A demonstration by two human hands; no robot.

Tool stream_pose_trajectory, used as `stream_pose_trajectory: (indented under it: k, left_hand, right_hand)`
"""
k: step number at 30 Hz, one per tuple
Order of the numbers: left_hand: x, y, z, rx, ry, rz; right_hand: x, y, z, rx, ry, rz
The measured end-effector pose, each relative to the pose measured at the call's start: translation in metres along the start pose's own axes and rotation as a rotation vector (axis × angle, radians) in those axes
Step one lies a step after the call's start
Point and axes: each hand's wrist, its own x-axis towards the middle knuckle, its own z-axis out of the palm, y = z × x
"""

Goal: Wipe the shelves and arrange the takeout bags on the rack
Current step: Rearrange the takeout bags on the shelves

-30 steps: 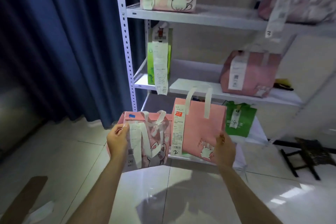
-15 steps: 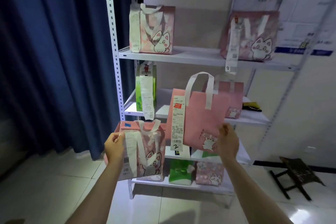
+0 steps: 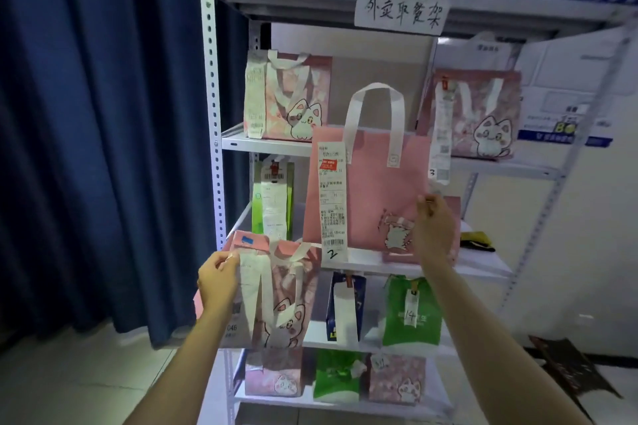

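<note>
hands [image 3: 218,281] [image 3: 435,231] hold two pink bags [image 3: 371,193] [image 3: 279,293].

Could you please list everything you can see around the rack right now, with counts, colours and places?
rack: 1, white metal, beside the curtain
paper sign: 1, white, handwritten, on the rack's top edge
plain pink bag: 1, receipt marked 2, held up before the middle shelves
cat-print pink bag: 1, held at the rack's lower left
cat-print bags on upper shelf: 2, pink, one left, one right
green bag with receipt: 1, second shelf, left
blue bag: 1, third shelf
green bag marked 14: 1, third shelf
bottom-shelf bags: 3, pink, green, pink
curtain: 1, dark blue, left
left hand: grips the cat-print pink bag
right hand: holds the plain pink bag
</note>
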Motion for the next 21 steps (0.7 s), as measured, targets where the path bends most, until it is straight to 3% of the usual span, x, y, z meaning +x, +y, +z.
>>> stream_pose_trajectory:
  k: [11,16,21]
  left_hand:
    - [0.059,0.108,0.035,0.102,-0.155,0.333]
    - [0.073,0.126,0.054,0.116,-0.268,0.367]
    - [0.079,0.135,0.071,0.121,-0.265,0.382]
  right_hand:
    - [0.103,-0.063,0.021,0.046,0.181,0.026]
    - [0.140,-0.058,0.023,0.005,0.239,0.013]
    - [0.164,-0.047,0.021,-0.013,0.248,0.007]
